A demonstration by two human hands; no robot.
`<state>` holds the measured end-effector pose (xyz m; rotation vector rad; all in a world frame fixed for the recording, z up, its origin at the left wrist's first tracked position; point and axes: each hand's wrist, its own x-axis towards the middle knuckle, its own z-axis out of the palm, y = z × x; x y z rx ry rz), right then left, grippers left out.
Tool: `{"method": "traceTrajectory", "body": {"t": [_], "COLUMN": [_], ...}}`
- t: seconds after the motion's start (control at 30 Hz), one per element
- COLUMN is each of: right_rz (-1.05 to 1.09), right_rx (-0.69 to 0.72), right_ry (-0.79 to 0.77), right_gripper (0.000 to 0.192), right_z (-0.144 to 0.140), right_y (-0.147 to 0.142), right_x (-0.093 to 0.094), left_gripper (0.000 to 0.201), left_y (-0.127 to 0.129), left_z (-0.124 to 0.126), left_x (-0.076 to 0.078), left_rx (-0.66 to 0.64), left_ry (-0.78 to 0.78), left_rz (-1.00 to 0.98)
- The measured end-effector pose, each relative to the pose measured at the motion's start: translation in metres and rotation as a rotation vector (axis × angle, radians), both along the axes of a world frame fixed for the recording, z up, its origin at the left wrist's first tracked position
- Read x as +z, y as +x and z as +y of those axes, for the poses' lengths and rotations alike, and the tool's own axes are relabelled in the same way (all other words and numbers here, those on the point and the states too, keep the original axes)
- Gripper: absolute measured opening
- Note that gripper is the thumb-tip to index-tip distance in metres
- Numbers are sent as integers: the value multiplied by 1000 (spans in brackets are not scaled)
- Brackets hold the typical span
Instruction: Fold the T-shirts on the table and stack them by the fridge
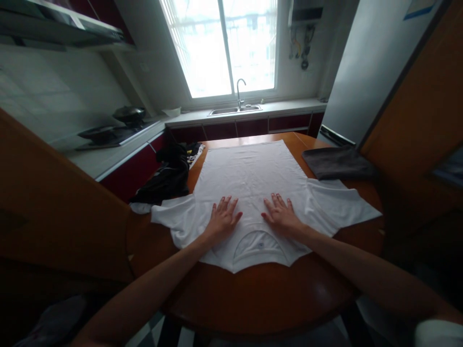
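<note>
A white T-shirt [249, 168] lies spread out on the round wooden table [260, 303], its collar toward me and its hem at the far side. Both sleeves stretch out sideways, the left one more rumpled than the right. My left hand [222, 219] rests flat on the upper chest of the shirt, left of the collar, fingers spread. To the right of the collar, my right hand [282, 217] also presses flat on the fabric with its fingers apart. Neither hand grips anything.
Dark clothes [168, 173] are heaped at the table's left edge. A folded dark grey cloth [336, 163] lies at the right. Beyond are a sink [235, 110] under the window, a stove with a wok [129, 114], and a fridge [369, 72].
</note>
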<state>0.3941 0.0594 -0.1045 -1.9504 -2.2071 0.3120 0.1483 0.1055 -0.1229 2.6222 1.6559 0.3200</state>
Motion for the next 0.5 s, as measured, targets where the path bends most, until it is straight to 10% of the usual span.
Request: {"method": "traceTrajectory", "body": {"t": [0.5], "right_rz": [-34], "right_rx": [-11], "right_ry": [39], "right_gripper": [61], "right_z": [3], "right_y": [3], "right_x": [-9], "left_gripper": [51], "left_y": [-16], "left_z": [10], "left_x": [20], "left_rx": [-100], "left_ry": [2], "left_rz": [-234]}}
